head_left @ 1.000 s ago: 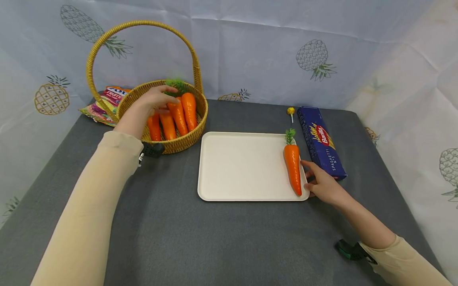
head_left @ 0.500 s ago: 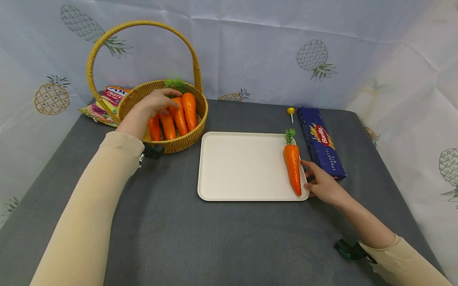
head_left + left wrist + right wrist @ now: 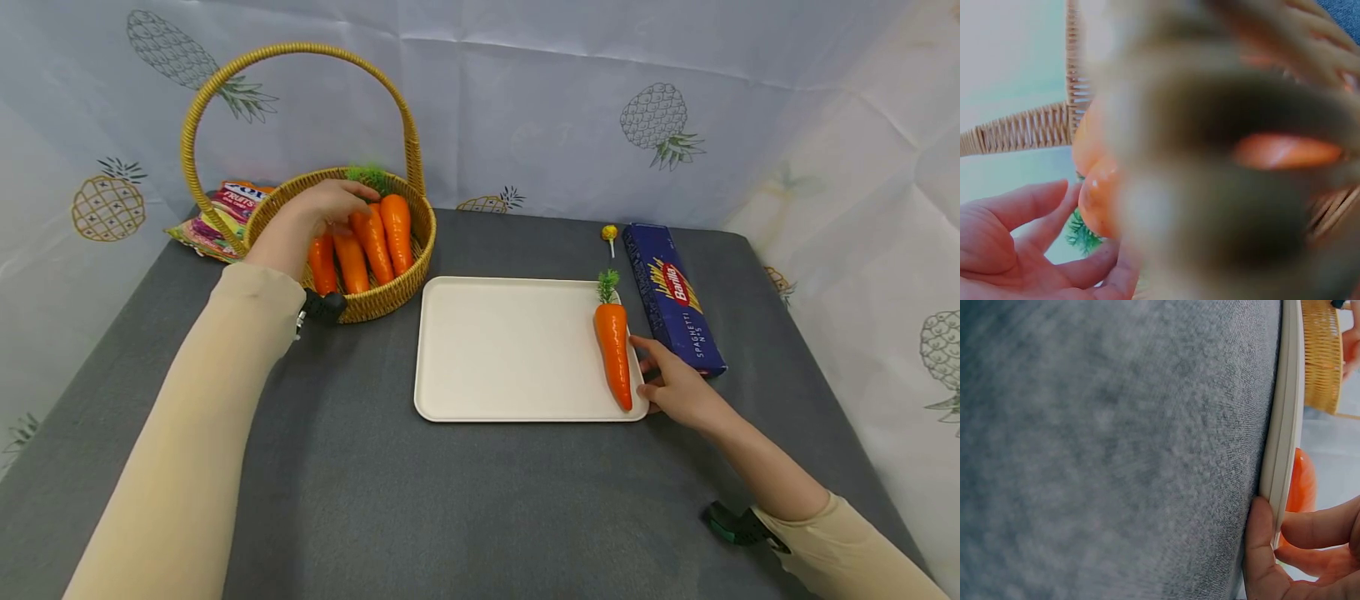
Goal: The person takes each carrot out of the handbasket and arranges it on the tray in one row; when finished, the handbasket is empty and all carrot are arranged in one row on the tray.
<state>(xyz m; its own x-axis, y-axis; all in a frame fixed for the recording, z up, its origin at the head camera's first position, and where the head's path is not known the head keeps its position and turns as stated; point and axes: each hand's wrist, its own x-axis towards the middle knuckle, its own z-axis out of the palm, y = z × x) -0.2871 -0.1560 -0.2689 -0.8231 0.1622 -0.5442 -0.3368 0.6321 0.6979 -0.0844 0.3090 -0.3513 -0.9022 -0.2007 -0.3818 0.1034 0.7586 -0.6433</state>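
Note:
My left hand [image 3: 326,204] reaches into a wicker basket [image 3: 378,306] at the back left, its fingers over several orange carrots [image 3: 375,250] with green tops. In the left wrist view, thumb and fingers of this hand [image 3: 997,250] are spread beside the rounded end of a carrot [image 3: 1097,197]; a blurred shape close to the lens hides much. At the right, my right hand [image 3: 675,387] pinches the right edge of a cream tray [image 3: 510,350]. One carrot [image 3: 615,354] lies lengthwise along that side of the tray, right by the fingers.
A blue spaghetti box [image 3: 675,300] lies right of the tray, beside a yellow lollipop [image 3: 610,234]. Behind the basket's left side is a colourful candy bag [image 3: 225,217]. The basket's tall handle [image 3: 300,50] arches above the left hand. A pineapple-print curtain [image 3: 525,108] backs the grey table [image 3: 480,508].
My left hand shifts slightly over the carrots, and its fingers bend down a little more. The right hand, the tray and the carrot on it stay where they were.

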